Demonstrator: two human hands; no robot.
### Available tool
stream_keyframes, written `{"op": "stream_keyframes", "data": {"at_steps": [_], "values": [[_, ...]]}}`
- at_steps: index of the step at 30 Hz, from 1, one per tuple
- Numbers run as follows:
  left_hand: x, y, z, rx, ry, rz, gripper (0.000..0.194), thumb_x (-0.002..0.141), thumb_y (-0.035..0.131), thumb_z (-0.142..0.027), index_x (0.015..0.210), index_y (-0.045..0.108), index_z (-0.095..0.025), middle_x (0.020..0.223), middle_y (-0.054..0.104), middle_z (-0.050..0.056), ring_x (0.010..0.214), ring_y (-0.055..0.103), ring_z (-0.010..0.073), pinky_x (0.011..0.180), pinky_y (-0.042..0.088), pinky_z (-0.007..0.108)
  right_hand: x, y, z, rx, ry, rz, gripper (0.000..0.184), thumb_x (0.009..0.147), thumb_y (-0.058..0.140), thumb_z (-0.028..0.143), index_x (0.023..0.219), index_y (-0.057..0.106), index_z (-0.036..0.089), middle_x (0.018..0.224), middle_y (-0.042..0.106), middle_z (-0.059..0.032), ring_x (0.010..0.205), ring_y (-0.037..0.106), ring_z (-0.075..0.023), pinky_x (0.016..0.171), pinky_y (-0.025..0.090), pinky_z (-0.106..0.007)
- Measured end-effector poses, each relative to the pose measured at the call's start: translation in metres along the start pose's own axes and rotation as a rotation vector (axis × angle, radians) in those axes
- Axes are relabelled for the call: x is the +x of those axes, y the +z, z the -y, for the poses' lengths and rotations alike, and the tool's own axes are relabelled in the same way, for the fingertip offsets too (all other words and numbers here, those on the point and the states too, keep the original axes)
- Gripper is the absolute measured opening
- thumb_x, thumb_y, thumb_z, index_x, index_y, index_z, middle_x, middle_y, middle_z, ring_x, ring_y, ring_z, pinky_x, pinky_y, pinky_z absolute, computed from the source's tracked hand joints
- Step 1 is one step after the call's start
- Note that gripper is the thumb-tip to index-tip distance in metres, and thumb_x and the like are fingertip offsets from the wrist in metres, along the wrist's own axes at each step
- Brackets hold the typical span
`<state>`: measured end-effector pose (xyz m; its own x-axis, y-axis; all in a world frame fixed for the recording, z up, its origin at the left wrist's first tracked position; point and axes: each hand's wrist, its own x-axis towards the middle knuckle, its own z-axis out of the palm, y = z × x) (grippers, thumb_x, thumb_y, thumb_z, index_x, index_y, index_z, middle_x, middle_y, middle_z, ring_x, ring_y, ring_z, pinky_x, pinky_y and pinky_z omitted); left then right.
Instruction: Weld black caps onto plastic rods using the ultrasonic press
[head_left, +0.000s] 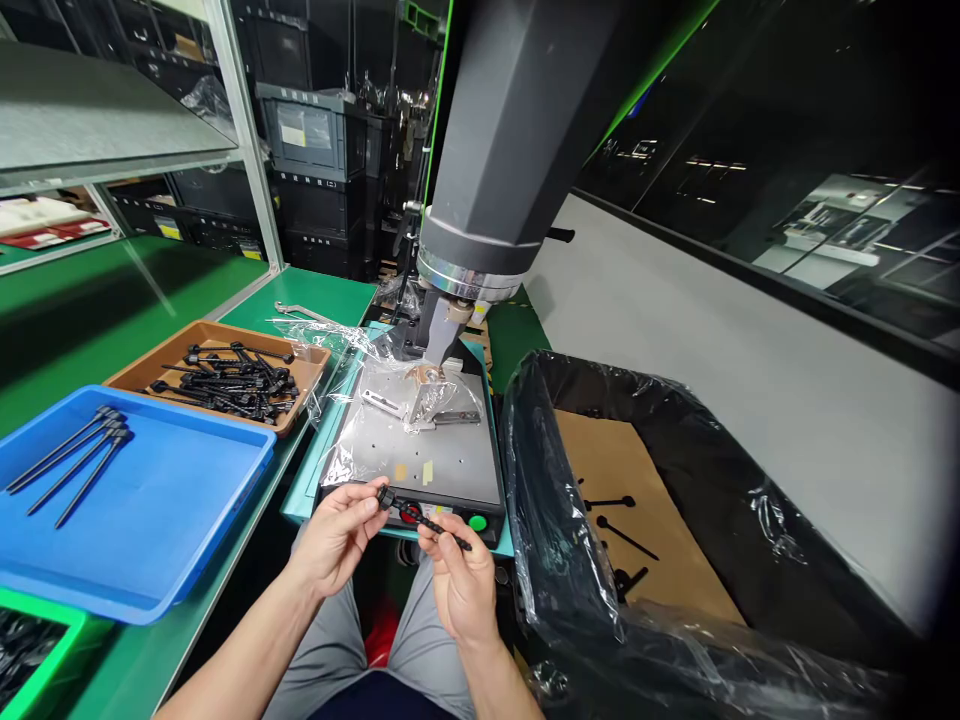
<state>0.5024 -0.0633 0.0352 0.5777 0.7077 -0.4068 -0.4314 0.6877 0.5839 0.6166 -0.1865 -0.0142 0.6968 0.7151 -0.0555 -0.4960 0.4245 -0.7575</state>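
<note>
One big grey machine head (502, 140) hangs above the stn., upper ctr., its lower end over a clear-wrapped fixture (431, 400) nr. the far edge of the grey base plate (382, 440). R. of the plate: a large blk.-lined bin (536, 500), brown cardboard (652, 490) inside, approx. 3 loose blk. pcs. (628, 537) toward the cardboard's L. edge. Green desk (322, 290) on the L.: blue tray (187, 500) along its R. edge, brown tray (161, 370) just beyond, nearer the far R. corner. Green-rimmed box (56, 665) at btm. L., dark contents, details n/a.

Progress, by count only: approx. 4 pcs. (94, 475) in the blue tray's far L. part, laid roughly the same way; a jumbled heap (240, 385) in the brown tray, too tangled to count; 1 pc. in the hands. So the blue tray's lot is small vs. the brown tray's. Which are finished, if any, can't tell; total done/left n/a.

Grip: L. hand (341, 540) has thumb + fingers pinched on the knobbed end of a blk. ribbed rod (431, 524), no gap visible. R. hand (463, 580) pinches the shaft nr. the thin end, also closed on it, tip poking out past the fingers. Rod slants down to the R., held over the base's front edge, betw. both hands, nr. the red button (409, 512) and L. of the green button (477, 523).
</note>
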Motion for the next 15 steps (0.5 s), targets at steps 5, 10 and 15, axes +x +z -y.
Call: {"op": "stream_keyframes", "data": {"at_steps": [5, 10, 15], "values": [[-0.0017, -0.0006, -0.0021, 0.052, 0.047, 0.023, 0.025, 0.054, 0.088, -0.011, 0.072, 0.071, -0.012, 0.104, 0.071, 0.009, 0.085, 0.068, 0.018, 0.077, 0.059, 0.028, -0.0011, -0.0004, 0.0007, 0.017, 0.019, 0.027, 0.018, 0.072, 0.079, 0.026, 0.09, 0.074, 0.023, 0.102, 0.067, -0.0048, 0.084, 0.07, -0.0206, 0.075, 0.057, -0.032], [0.0022, -0.005, -0.0034, 0.109, 0.037, 0.036, 0.023, 0.055, 0.087, -0.012, 0.071, 0.071, -0.012, 0.106, 0.07, 0.009, 0.09, 0.068, 0.0194, 0.08, 0.057, 0.029, 0.0009, -0.0006, 0.0013, 0.083, 0.119, 0.003, 0.02, 0.07, 0.081, 0.025, 0.088, 0.074, 0.021, 0.097, 0.071, -0.0057, 0.085, 0.07, -0.0203, 0.076, 0.057, -0.03], [0.006, -0.0057, -0.0034, 0.189, 0.044, 0.051, 0.022, 0.053, 0.088, -0.013, 0.068, 0.071, -0.012, 0.106, 0.07, 0.009, 0.085, 0.068, 0.0177, 0.077, 0.055, 0.027, 0.0015, -0.0014, -0.0022, 0.177, 0.283, -0.095, 0.024, 0.065, 0.085, 0.023, 0.085, 0.074, 0.018, 0.092, 0.073, -0.0059, 0.085, 0.07, -0.0183, 0.076, 0.057, -0.025]]}}
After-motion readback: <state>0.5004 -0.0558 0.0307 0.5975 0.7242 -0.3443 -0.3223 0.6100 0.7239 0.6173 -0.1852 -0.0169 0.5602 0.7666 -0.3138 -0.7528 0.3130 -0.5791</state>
